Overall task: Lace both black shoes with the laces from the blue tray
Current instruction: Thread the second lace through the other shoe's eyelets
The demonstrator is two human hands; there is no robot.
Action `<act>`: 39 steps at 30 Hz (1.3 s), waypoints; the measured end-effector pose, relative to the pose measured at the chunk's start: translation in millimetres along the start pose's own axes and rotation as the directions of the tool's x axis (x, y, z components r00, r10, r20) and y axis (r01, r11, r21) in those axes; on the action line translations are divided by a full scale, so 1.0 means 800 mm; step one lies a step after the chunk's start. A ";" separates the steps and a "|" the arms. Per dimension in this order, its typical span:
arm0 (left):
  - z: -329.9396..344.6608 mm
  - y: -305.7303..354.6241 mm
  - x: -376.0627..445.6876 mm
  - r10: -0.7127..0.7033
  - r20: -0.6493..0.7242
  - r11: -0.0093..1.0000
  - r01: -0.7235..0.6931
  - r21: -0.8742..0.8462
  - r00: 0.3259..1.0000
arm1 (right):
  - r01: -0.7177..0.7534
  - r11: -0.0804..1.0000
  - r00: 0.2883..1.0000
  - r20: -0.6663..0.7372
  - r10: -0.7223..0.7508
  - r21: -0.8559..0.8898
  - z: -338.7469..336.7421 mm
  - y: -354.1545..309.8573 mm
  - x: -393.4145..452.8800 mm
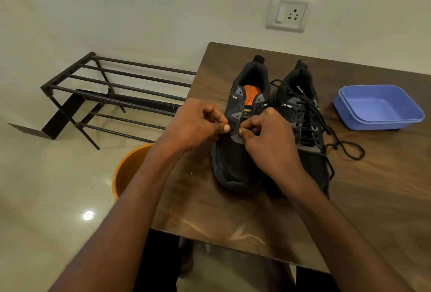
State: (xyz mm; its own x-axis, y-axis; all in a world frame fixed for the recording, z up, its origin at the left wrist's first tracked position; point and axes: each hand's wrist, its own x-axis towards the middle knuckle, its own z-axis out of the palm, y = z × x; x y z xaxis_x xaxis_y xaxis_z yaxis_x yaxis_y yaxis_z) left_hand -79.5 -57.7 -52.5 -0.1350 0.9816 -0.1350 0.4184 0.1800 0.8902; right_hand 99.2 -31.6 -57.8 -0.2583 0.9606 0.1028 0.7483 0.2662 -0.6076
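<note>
Two black shoes stand side by side on the wooden table [233, 217], toes toward me. The right shoe [300, 105] carries a black lace [345, 149] whose loose ends trail onto the table. The left shoe [235, 163] shows an orange insole and bare upper eyelets. My left hand [200, 124] and my right hand [265, 135] pinch at its lowest eyelets, fingertips almost touching. Whatever lace they hold is hidden by the fingers. The blue tray [377, 107] sits at the right with nothing in it.
A black metal shoe rack [112, 91] stands on the floor left of the table. An orange bucket [130, 170] sits below the table's left edge. A wall socket [288, 13] is above the table.
</note>
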 end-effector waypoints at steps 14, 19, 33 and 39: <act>0.001 0.011 -0.003 0.228 0.010 0.966 -0.228 0.123 0.973 | 0.127 0.986 0.989 0.092 -0.118 -0.106 -0.015 0.005 -0.003; -0.018 0.043 -0.017 0.325 -0.219 0.770 -0.392 -0.503 0.920 | 0.157 0.981 0.984 0.106 -0.146 -0.114 -0.026 0.009 -0.001; -0.013 0.029 -0.012 0.271 -0.010 0.929 -0.259 0.266 0.962 | 0.220 0.965 0.960 0.208 -0.188 -0.142 -0.038 0.021 0.000; -0.031 0.061 -0.027 0.316 -0.226 0.725 -0.388 -0.569 0.922 | 0.179 0.972 0.963 0.229 -0.142 -0.150 -0.042 0.017 -0.001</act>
State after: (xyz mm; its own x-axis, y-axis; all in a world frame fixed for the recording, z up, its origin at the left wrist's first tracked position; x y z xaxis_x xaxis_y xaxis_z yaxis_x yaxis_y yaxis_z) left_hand -78.5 -71.8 4.5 -0.1952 0.9471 0.2548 -0.1555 -0.2864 0.9454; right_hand 130.2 -26.0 -39.6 -0.4953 0.8687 0.0049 0.7729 0.4433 -0.4540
